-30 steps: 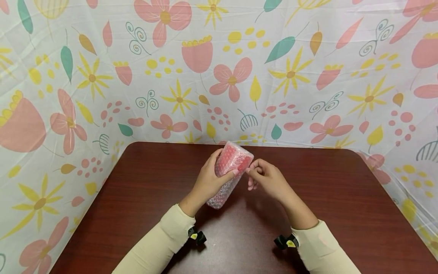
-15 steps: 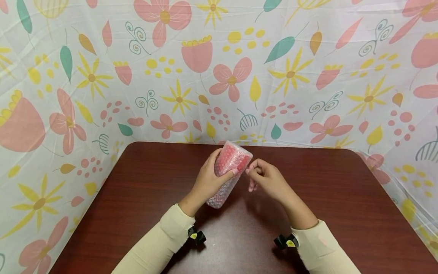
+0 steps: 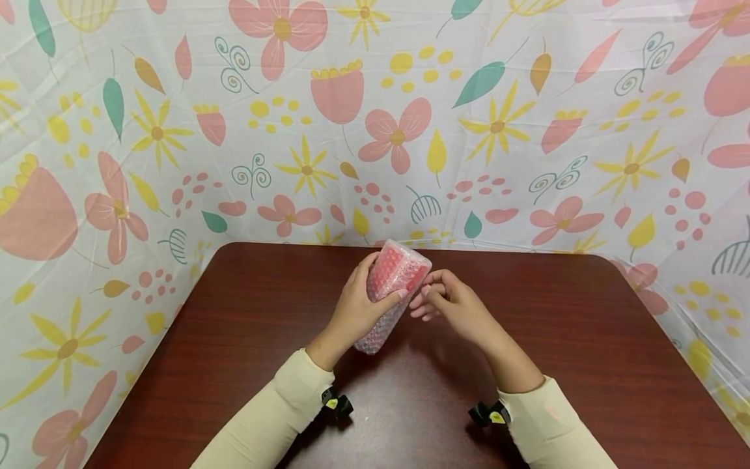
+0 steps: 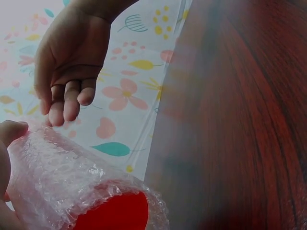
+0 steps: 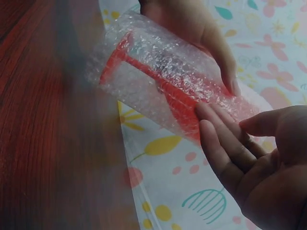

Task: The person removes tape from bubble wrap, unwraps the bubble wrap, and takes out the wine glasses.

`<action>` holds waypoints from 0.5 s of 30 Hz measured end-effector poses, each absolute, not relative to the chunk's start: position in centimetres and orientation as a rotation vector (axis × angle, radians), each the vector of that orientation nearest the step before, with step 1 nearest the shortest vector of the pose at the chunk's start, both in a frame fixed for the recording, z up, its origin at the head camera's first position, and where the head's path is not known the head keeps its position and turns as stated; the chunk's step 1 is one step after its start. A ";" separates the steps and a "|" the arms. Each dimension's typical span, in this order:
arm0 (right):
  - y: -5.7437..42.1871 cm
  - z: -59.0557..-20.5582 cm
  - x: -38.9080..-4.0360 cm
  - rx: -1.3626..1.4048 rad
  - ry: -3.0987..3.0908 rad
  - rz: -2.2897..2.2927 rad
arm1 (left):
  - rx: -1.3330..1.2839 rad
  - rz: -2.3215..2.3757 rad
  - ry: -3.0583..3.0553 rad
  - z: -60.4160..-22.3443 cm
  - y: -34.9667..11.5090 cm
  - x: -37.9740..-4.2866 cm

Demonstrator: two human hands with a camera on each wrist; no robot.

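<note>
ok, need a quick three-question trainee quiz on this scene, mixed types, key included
1. Multiple choice: which hand grips the wrapped package?
A) left
B) right
C) neither

2. True or false: the cloth backdrop is plain, with no pattern.

3. Fill in: the boldest colour seen inside the clear bubble wrap is ____.

Key:
1. A: the left hand has its thumb and fingers around it.
2. False: it is printed with flowers and leaves.
3. Red.
</note>
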State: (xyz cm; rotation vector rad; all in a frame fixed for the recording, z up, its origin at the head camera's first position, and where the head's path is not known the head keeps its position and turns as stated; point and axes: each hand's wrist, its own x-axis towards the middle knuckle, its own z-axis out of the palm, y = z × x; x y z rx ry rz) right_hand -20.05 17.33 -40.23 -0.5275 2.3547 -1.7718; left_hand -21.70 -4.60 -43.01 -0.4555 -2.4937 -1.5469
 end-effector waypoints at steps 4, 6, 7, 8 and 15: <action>17.3 -40.2 -20.0 -0.518 2.336 -1.764 | -0.449 -1.532 -2.496 -42.9 -4.6 -21.7; 17.4 -40.2 -20.0 -0.509 2.332 -1.752 | -0.448 -1.518 -2.499 -42.9 -4.6 -21.8; 17.4 -40.2 -20.1 -0.509 2.334 -1.741 | -0.447 -1.513 -2.500 -43.0 -4.6 -21.8; 17.5 -40.2 -20.1 -0.508 2.340 -1.729 | -0.447 -1.509 -2.500 -43.0 -4.6 -21.8; 17.6 -40.1 -20.1 -0.455 2.406 -1.700 | -0.446 -1.515 -2.483 -43.1 -4.6 -21.8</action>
